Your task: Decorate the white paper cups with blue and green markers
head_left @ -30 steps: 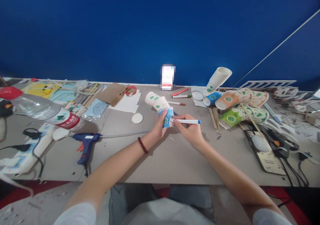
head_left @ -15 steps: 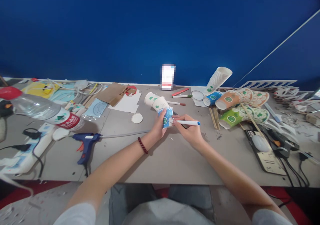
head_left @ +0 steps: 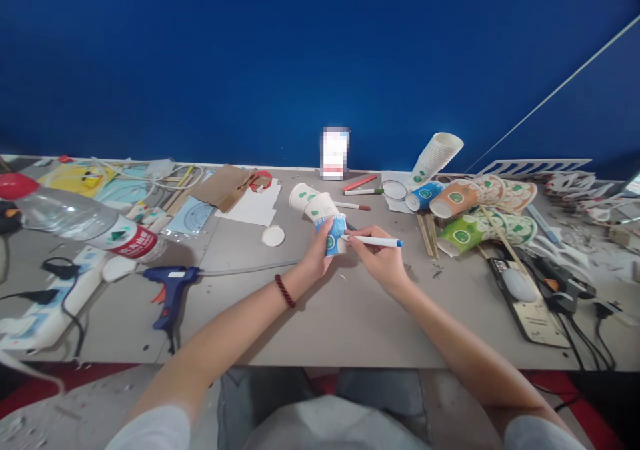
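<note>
One blue paper cup [head_left: 337, 233] sits in the middle of the frame, tilted, above the grey surface [head_left: 340, 330]. The left hand [head_left: 316, 251] holds it, the grip wrapped round its side with the thumb laid along the front. From the right, the right hand [head_left: 380, 258] holds a white pen [head_left: 377, 241] with a blue end; its grip is narrow, pinching the pen near the tip, which points at the cup's right side. Whether the tip touches the cup is too small to tell.

Against the blue cup's upper end is a white cup [head_left: 320, 205] with a green print, and another white cup [head_left: 300, 197] is just to its upper left. A round white disc [head_left: 273, 236] lies left of them. A dark red bracelet [head_left: 285, 291] circles the left wrist.

Just above and right of centre lie a brown-ended pen [head_left: 355, 205], a green-ended pen [head_left: 363, 191] and a red pen [head_left: 360, 183]. A phone [head_left: 334, 153] with a blurred screen stands at upper centre, before the blue wall [head_left: 320, 50].

Right of centre, a stack of white cups [head_left: 434, 161] leans above orange cups [head_left: 454, 199] and green cups [head_left: 460, 236], with wooden sticks [head_left: 427, 237] near them. At lower left lies a blue glue gun [head_left: 173, 287], near a red-capped bottle [head_left: 100, 227] at the left edge.
</note>
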Available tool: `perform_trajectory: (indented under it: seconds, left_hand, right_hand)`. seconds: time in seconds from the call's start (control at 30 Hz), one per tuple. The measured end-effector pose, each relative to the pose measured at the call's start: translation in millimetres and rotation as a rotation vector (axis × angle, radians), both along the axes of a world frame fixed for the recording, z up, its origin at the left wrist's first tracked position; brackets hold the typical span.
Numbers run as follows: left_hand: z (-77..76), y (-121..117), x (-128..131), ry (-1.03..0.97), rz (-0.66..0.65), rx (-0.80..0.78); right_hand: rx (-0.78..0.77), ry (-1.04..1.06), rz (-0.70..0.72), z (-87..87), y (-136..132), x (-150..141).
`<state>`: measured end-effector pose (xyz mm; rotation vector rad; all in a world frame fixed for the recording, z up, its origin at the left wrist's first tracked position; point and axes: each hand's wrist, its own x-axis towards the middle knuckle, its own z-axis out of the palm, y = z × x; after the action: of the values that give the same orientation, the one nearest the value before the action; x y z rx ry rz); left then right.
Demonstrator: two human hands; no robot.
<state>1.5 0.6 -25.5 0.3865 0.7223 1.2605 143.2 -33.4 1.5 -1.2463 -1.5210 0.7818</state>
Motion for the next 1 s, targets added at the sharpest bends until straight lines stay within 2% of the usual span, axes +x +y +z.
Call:
perform_trajectory:
  seconds: [0.2, 0.33, 0.87, 1.0]
  left_hand:
    - [1.4, -0.5, -0.6, 0.020, -0.036, 0.008]
    - [1.7, -0.5, -0.7, 0.035, -0.029, 0.017]
    - [4.0, -1.6, 0.1, 0.049, -0.027, 0.039]
    - [3.6, -1.9, -0.7, 0.039, -0.027, 0.023]
  right_hand:
    - [-0.011, 0.040, 0.105, 1.9, -1.2, 0.6]
    - [-0.056, 0.016, 0.067, 3.2, -1.6, 0.2]
    - [-0.057, -0.008, 0.104, 7.4, -1.9, 0.7]
    - [-0.062, -0.027, 0.051, 7.8, -1.6, 0.3]
